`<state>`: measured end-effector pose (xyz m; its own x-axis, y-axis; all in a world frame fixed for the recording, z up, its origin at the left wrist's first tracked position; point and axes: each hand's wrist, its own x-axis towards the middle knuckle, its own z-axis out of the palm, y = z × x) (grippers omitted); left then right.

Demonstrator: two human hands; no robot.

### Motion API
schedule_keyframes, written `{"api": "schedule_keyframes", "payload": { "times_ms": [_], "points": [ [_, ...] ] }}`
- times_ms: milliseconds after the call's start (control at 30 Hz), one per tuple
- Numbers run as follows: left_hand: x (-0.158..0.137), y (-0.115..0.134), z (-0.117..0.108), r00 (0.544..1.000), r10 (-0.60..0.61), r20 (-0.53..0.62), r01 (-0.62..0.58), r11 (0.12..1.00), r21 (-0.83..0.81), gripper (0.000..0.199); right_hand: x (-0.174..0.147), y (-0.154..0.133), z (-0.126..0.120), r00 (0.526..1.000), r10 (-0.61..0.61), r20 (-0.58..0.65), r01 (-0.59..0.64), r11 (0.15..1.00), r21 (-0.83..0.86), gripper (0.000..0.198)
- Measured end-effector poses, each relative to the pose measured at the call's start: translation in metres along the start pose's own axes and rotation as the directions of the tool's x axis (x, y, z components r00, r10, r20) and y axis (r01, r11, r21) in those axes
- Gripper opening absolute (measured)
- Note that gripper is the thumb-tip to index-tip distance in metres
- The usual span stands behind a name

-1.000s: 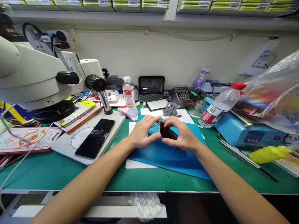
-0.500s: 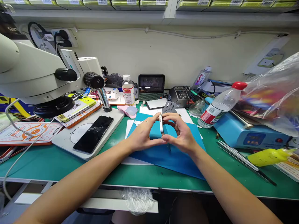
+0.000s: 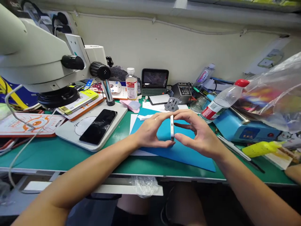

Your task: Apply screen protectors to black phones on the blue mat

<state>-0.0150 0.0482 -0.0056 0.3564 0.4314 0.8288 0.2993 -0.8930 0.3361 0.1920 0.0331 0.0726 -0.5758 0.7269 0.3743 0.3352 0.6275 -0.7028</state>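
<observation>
A smartphone (image 3: 172, 128) stands on its long edge above the blue mat (image 3: 188, 153), its silver bottom end with the charging port facing me. My left hand (image 3: 154, 131) grips it from the left, fingers at the top edge and thumb at the lower corner. From the right, my right hand (image 3: 199, 131) curls round it; its fingertips meet the top and its thumb tip is close against the lower side. The phone's screen and back are mostly turned out of sight. Just beyond the hands is a grey slotted plate (image 3: 171, 104).
At left, a microscope (image 3: 47, 66) overhangs its base, where a dark phone (image 3: 98, 127) lies. Bottles, including a red-capped one (image 3: 223, 100), a blue machine (image 3: 244, 128), tweezers (image 3: 235, 149) and a yellow squeeze bottle (image 3: 261, 149) crowd the right. A small screen (image 3: 155, 78) stands behind.
The view has tilted down and shifted left, so things sit higher and mostly further right. My right thumb has eased outward a little; the phone remains upright between both hands.
</observation>
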Motion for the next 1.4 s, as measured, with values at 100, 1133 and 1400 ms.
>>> {"api": "schedule_keyframes", "payload": {
  "times_ms": [100,1133,1400],
  "points": [
    [0.0,0.001,-0.002,0.999,0.037,0.012,-0.037,0.999,0.022,0.085,-0.004,-0.007,0.005,1.0,0.003,-0.027,-0.004,0.999,-0.042,0.033],
    [0.001,0.001,-0.008,0.995,0.095,0.025,-0.096,0.995,0.039,0.086,-0.011,-0.035,0.008,0.997,0.072,0.027,-0.063,0.964,-0.259,0.024],
    [0.001,0.0,-0.008,0.996,0.089,0.027,-0.09,0.995,0.047,0.085,-0.01,-0.033,0.011,0.997,0.083,0.009,-0.079,0.977,-0.198,0.022]
  ]
}}
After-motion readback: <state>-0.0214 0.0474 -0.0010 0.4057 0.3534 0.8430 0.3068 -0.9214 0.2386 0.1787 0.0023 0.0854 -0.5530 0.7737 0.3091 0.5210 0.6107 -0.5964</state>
